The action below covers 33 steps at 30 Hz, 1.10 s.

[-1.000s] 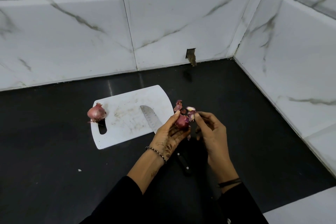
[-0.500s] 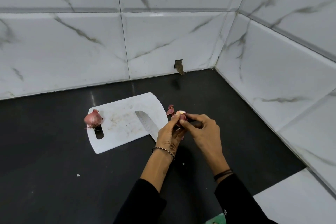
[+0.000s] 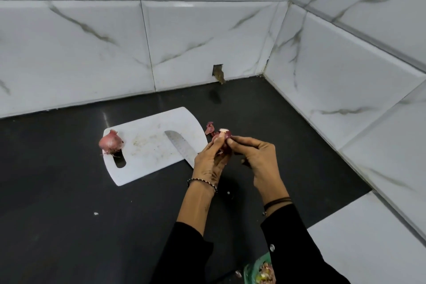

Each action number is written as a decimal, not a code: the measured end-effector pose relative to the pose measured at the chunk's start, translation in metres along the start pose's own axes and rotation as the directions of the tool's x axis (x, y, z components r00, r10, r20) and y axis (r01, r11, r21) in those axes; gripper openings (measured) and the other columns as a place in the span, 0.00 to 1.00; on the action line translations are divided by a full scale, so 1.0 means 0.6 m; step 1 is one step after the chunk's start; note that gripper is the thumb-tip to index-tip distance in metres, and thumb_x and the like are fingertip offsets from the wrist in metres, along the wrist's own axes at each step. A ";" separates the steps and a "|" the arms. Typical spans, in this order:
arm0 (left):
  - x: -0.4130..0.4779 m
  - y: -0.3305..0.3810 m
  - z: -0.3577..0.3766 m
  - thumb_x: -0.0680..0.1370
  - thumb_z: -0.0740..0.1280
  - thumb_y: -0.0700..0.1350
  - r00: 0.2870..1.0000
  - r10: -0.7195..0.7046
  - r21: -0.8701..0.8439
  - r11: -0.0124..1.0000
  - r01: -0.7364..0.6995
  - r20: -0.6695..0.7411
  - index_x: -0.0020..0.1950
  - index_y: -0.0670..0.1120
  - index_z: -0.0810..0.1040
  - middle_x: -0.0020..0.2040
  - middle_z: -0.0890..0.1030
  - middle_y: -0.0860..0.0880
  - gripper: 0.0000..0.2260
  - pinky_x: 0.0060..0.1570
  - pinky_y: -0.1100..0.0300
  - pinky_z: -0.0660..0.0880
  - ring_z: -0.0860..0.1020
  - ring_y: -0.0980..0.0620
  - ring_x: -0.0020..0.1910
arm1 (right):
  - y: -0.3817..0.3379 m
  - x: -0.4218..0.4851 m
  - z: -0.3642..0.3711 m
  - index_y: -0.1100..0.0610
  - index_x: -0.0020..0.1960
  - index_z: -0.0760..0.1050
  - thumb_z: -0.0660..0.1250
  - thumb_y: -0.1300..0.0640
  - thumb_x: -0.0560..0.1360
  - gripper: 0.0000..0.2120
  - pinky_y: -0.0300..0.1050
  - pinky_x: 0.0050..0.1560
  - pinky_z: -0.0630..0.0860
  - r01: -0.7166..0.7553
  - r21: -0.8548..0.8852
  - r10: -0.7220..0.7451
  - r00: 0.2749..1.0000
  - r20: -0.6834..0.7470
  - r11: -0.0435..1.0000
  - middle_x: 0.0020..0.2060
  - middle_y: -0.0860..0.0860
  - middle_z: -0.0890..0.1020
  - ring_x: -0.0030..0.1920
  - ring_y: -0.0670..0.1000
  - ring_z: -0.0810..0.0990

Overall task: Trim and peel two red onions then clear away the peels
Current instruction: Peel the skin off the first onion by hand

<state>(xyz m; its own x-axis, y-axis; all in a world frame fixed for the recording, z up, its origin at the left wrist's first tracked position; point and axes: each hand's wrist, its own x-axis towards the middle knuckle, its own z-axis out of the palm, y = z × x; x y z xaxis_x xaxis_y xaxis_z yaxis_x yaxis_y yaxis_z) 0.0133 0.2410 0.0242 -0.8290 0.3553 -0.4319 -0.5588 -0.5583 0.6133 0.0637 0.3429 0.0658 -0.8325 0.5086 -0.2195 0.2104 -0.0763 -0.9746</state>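
Head view: both hands held first onion point(image 3: 223, 139) above desk point(image 3: 69, 203), just right of board point(image 3: 147, 145). Left hand point(image 3: 208, 161) gripped it; right hand point(image 3: 255, 154) fingers pinched skin. Peeling underway. 2nd onion point(image 3: 110, 142) on board, untouched. Next: strip w/o gouging.

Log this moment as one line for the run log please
step: peeling first onion | left hand: holds it | right hand: pinching skin | second onion: unpeeled, on cutting board | knife: idle

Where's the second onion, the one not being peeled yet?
In the head view the unpeeled onion sits at the left end of the white cutting board, just above its handle slot, left of the knife.
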 end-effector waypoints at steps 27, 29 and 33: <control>0.035 -0.034 0.075 0.59 0.77 0.67 0.875 0.394 0.524 0.827 -0.205 -0.280 0.46 0.61 0.82 0.53 0.84 0.52 0.19 0.54 0.43 0.80 0.83 0.49 0.52 | -0.023 0.112 -0.024 0.53 0.48 0.79 0.72 0.52 0.76 0.05 0.38 0.38 0.73 0.046 -0.451 -0.013 0.997 0.075 0.891 0.49 0.51 0.82 0.46 0.47 0.81; 0.039 -0.028 0.068 0.58 0.76 0.68 0.880 0.403 0.565 0.799 -0.205 -0.251 0.48 0.57 0.82 0.51 0.85 0.53 0.24 0.54 0.43 0.80 0.83 0.48 0.51 | -0.019 0.108 -0.022 0.55 0.51 0.79 0.72 0.55 0.76 0.06 0.34 0.39 0.73 0.064 -0.457 -0.045 0.998 0.054 0.887 0.50 0.51 0.82 0.47 0.46 0.80; 0.050 -0.013 0.054 0.60 0.77 0.66 0.919 0.364 0.632 0.751 -0.192 -0.153 0.48 0.54 0.83 0.46 0.85 0.53 0.23 0.55 0.46 0.80 0.83 0.52 0.50 | -0.014 0.096 -0.021 0.54 0.51 0.76 0.70 0.57 0.78 0.03 0.29 0.35 0.69 0.106 -0.489 -0.104 0.994 0.030 0.866 0.49 0.48 0.80 0.44 0.40 0.77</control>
<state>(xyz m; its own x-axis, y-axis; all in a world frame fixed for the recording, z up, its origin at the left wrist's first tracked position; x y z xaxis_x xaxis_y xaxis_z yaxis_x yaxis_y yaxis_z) -0.0081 0.2802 0.0277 -0.9614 0.0091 -0.2749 -0.2750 -0.0141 0.9613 0.0202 0.3836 0.0618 -0.8650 0.4877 -0.1177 0.3445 0.4068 -0.8461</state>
